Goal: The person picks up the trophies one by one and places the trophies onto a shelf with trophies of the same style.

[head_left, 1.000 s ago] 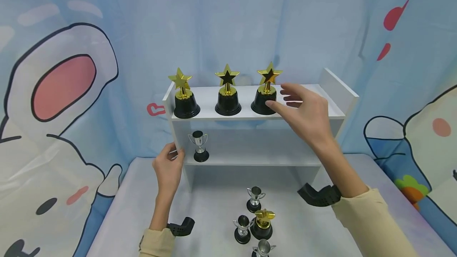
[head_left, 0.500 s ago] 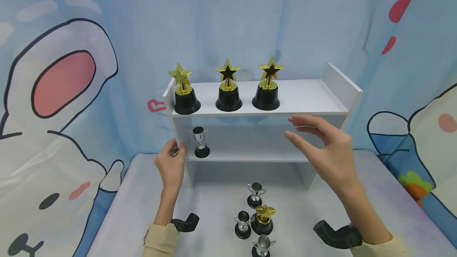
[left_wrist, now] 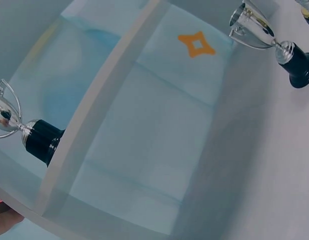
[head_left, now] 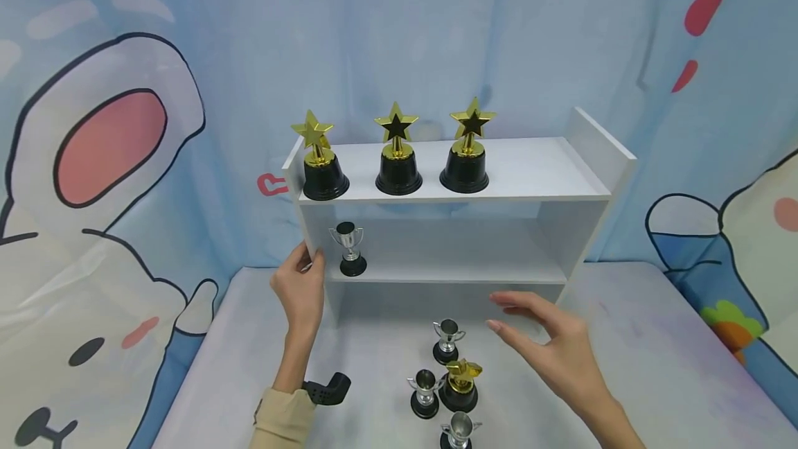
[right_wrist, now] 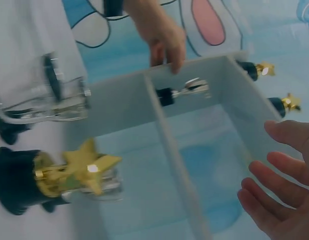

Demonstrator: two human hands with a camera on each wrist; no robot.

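Observation:
My left hand (head_left: 300, 296) grips the left side panel of a white shelf unit (head_left: 449, 255), thumb in front. Beside it, a silver cup trophy (head_left: 351, 249) stands on the middle board. My right hand (head_left: 551, 348) is held in the air with fingers parted, holding nothing, right of the trophies on the table. Those are a gold star trophy (head_left: 459, 390) with a black base, a rear silver cup (head_left: 446, 341), a left silver cup (head_left: 424, 393) and a front silver cup (head_left: 460, 428), partly cut off below. The right wrist view also shows the star trophy (right_wrist: 49, 175), slightly blurred.
On the top board stand a left star trophy (head_left: 325, 175), a middle star trophy (head_left: 399, 168) and a right star trophy (head_left: 465, 168). A pale table (head_left: 654, 359) lies under the unit. Behind hangs a blue cartoon curtain (head_left: 411, 26).
My right hand has left the right star trophy on the top board and come down towards the table trophies. My left hand keeps its grip on the side panel.

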